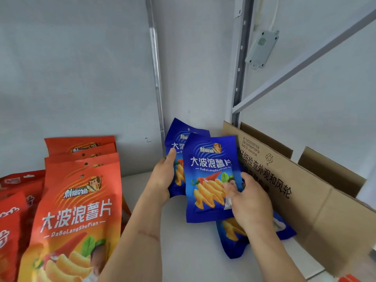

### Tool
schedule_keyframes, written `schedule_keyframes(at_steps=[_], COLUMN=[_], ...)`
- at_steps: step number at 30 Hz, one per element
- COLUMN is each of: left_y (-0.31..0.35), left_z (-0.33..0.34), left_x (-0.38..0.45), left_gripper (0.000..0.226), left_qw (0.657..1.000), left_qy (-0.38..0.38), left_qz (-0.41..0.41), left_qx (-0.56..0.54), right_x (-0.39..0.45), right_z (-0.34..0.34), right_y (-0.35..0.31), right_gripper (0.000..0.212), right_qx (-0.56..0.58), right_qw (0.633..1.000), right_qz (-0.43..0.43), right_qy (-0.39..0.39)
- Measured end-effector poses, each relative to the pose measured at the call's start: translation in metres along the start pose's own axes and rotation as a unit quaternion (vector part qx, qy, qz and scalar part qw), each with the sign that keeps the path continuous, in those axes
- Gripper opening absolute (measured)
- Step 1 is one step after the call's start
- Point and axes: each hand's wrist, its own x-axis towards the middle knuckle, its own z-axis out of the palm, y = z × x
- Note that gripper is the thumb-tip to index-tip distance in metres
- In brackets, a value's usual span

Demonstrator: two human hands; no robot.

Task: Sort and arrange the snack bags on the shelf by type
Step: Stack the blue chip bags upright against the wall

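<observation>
On the white shelf point(179, 251), against its pale back wall, you have three blue snack bags in view and at least four orange ones. Two blue bags stand upright: the front blue bag point(209, 180) overlaps the rear blue bag point(177, 139), while a third blue bag point(234, 243) lies flat beneath your right forearm, beside the open cardboard box point(305, 200). Each is glossy blue, printed with white Chinese characters, "DaBoLangShuPian", wavy yellow chips and a red chilli. The orange bags point(81, 210) carry the same design and stand in a front-to-back row at left, with red bags point(12, 210) beyond them at the frame's edge. Your left hand point(162, 176) wraps the left edge of the rear blue bag, thumb lying up its face. Your right hand point(248, 200) pinches the right edge of the front blue bag, fingers curled against it.
</observation>
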Motion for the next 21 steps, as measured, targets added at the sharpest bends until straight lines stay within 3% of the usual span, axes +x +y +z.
schedule_keyframes(at_steps=[5,7,15,21], left_y=[-0.003,-0.007,-0.016,-0.019], left_z=[0.0,-0.002,-0.014,-0.022], left_x=[-0.013,-0.015,-0.022,-0.024], left_gripper=[0.061,0.055,0.031,0.028], left_qw=[0.996,0.995,0.995,0.996], left_qy=[-0.072,-0.077,-0.046,-0.001], left_qz=[0.01,0.014,0.032,0.045], left_qx=[-0.051,-0.064,-0.089,-0.078], right_x=[0.001,0.001,0.0,0.006], right_z=[0.007,0.008,0.009,-0.007], right_y=[-0.009,-0.011,-0.012,-0.001], right_gripper=[0.06,0.063,0.063,0.055], right_qx=[0.031,0.05,0.114,0.05], right_qw=[0.999,0.998,0.991,0.999], right_qz=[-0.009,-0.018,-0.023,-0.016], right_qy=[-0.013,-0.021,-0.068,-0.002])
